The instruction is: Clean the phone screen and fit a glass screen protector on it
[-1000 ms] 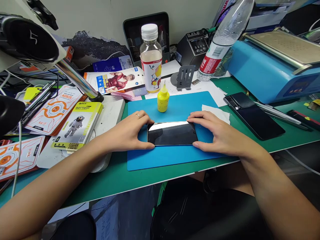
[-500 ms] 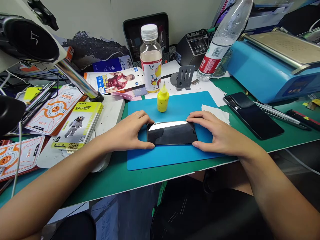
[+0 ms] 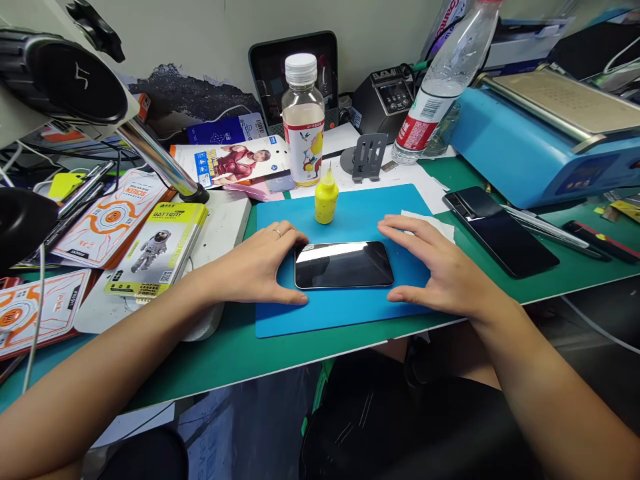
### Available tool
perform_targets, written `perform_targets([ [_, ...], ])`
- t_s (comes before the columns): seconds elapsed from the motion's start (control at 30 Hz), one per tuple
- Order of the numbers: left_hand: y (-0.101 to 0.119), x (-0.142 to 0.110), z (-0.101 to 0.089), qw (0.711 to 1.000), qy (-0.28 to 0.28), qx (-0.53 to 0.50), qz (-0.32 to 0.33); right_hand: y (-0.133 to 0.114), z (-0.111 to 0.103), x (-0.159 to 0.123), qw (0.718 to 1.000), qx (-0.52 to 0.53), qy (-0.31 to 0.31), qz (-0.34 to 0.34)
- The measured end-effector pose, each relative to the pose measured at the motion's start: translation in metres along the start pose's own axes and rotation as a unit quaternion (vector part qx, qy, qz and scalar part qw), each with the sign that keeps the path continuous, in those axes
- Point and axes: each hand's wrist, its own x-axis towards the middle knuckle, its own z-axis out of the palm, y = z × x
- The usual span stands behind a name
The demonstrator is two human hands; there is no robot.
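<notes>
A smartphone [image 3: 345, 268] with a dark, glossy screen lies flat on a blue mat [image 3: 300, 319], its screen facing up. My left hand [image 3: 263, 263] rests at its left end, thumb and fingers spread; the fingertips are by the upper left corner, and whether they touch it I cannot tell. At the right end, my right hand [image 3: 440, 270] is spread as well, its thumb and fingers apart from the phone. Just behind the phone stands a small yellow dropper bottle [image 3: 326, 202] with a thin needle tip.
Battery and screen boxes [image 3: 155, 250] sit at the left below a microscope-like stand [image 3: 160, 157]. Behind the mat are a drink bottle [image 3: 303, 127], a phone stand [image 3: 369, 158] and a tilted water bottle [image 3: 425, 117]. To the right lie another dark phone [image 3: 505, 233] and a blue machine [image 3: 525, 143].
My right hand has come off the phone's right end and opened wider. My left thumb has dropped slightly away from the lower edge. The phone lies at nearly the same spot.
</notes>
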Motion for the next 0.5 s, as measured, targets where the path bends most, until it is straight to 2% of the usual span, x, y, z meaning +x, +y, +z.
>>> perform_targets([
  [0.3, -0.0007, 0.0004, -0.0004, 1.000, 0.003, -0.009, -0.002, 0.0001, 0.0013, 0.0001, 1.000, -0.012, 0.003, -0.016],
  [0.5, -0.0015, 0.0018, 0.0007, 1.000, 0.006, -0.012, 0.000, 0.0013, 0.0013, 0.0001, 1.000, 0.001, -0.003, -0.003],
])
